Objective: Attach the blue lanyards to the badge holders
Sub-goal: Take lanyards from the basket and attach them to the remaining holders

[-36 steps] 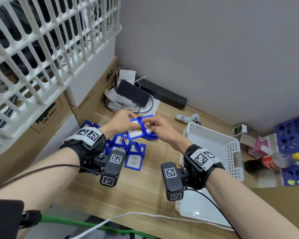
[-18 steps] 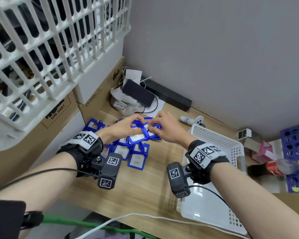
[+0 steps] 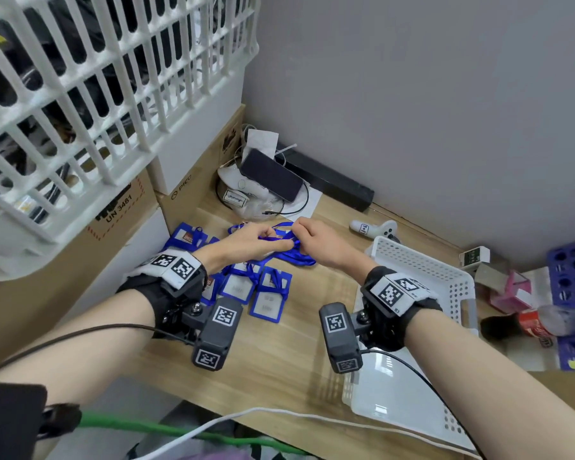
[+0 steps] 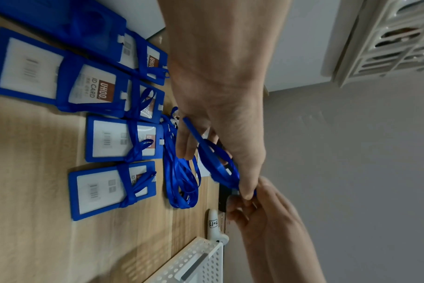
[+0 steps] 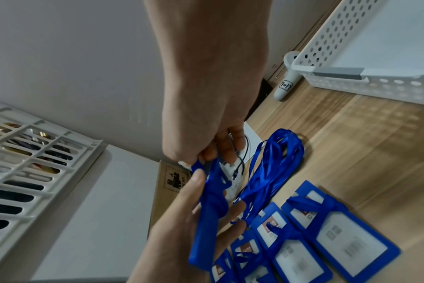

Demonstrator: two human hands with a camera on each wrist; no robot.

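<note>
While both hands meet over the wooden desk (image 3: 273, 353), the left hand (image 3: 243, 244) grips a blue badge holder (image 5: 206, 220) and the right hand (image 3: 319, 242) pinches its lanyard (image 4: 220, 162). Finished badge holders (image 3: 269, 298) lie near the left wrist; a white basket (image 3: 445, 277) bounds the right.

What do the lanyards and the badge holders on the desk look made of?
Lanyards: thin flat ribbon, probably woven synthetic; slight sheen, limp loops. Badge holders: blue frames that look like matte rigid plastic with crisp straight edges; the window seems clear glossy film over a printed card, faint glare.
</note>
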